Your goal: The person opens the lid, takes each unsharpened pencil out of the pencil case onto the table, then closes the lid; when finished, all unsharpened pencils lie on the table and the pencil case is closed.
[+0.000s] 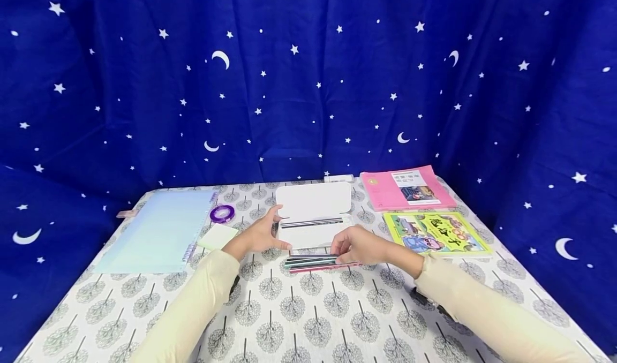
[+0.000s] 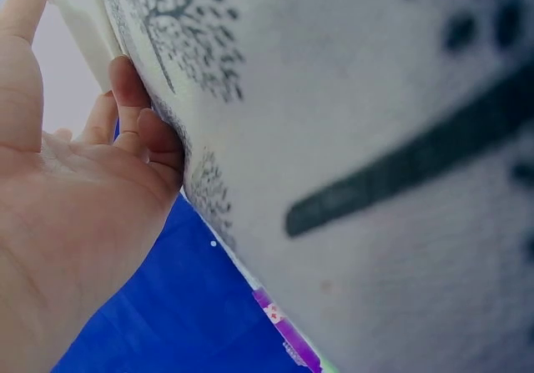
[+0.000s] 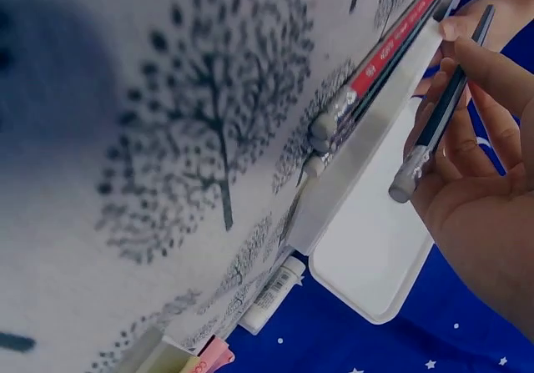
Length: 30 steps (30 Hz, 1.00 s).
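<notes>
A white pencil case [image 1: 313,202] lies with its lid folded back, and dark pencils [image 1: 312,223] rest inside near the hinge. My left hand [image 1: 257,235] holds the case at its left end, thumb at the front corner and fingers toward the back. In the left wrist view, the case shows between thumb and fingers. My right hand [image 1: 359,245] is over the front right of the case. It pinches a dark pencil with a grey eraser end [image 3: 438,114], seen in the right wrist view. Several pencils [image 1: 310,263], one of them red [image 3: 392,52], lie on the cloth before the case.
A pale blue notebook [image 1: 149,229], a purple tape roll [image 1: 222,213] and a pale sticky-note pad [image 1: 218,236] lie to the left. A pink book [image 1: 381,191] and a yellow book [image 1: 436,233] are on the right. Behind the case lies a white tube [image 1: 339,179].
</notes>
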Motion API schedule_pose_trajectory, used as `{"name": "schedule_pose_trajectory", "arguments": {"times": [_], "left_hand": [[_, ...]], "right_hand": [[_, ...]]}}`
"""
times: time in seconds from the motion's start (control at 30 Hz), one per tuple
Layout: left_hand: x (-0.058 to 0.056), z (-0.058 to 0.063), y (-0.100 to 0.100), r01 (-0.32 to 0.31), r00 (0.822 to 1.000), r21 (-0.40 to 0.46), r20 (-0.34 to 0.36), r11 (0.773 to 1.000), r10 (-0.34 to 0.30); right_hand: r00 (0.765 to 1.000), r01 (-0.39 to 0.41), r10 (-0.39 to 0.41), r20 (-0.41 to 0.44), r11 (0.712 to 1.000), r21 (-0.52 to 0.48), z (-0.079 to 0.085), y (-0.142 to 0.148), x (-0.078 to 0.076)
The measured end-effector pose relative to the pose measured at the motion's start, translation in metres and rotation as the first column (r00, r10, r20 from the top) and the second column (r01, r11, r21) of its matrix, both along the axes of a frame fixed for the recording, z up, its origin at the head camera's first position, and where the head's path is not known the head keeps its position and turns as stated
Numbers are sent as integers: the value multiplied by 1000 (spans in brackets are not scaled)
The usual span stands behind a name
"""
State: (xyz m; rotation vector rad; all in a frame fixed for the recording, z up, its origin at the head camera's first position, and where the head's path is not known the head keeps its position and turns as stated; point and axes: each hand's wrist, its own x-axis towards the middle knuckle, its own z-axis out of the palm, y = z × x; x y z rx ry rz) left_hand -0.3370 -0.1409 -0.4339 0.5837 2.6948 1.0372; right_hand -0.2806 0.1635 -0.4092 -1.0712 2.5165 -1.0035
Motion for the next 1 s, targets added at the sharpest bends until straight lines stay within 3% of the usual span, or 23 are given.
{"name": "schedule_pose_trajectory", "arguments": {"times": [0.27, 1.0], "left_hand": [[1, 2, 1, 3, 1000, 10, 7, 1000, -3], [0, -1, 0, -1, 1000, 12, 1, 1000, 1]], "right_hand": [[998, -26, 27, 51, 999, -20, -4, 1, 8], [999, -21, 22, -28, 998, 55, -16, -8, 9]]}}
